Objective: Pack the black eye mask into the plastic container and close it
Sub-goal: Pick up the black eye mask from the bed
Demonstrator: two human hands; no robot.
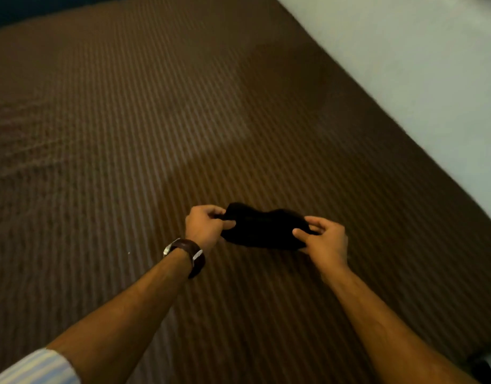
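- The black eye mask (262,230) is held up between both hands, just above a brown striped bed cover (155,120), in the lower middle of the head view.
- The left hand (207,225) grips the mask's left end; its fingers (229,223) are closed together on the fabric, thumb on the near side and the other fingers curled over the top edge.
- The right hand (326,241) grips the mask's right end in the same way, with the thumb pressed on the near face and the remaining fingers wrapped behind, clamped on the cloth.
- The mask stretches roughly level between the two hands, its upper edge showing two soft humps with a dip between them; finer detail of its surface cannot be made out because it is very dark.
- A brown-strapped wristwatch (187,252) sits on the left wrist, and a rolled-up, light striped sleeve (36,367) shows at the lower left corner.
- The right forearm is bare as far as the picture's edge.
- A pale sheet or pillow (432,65) lies along the bed's far right side, touching the brown cover's edge.
- The bed cover's ribbed stripes run diagonally across nearly the whole view, with dim, warm lighting.
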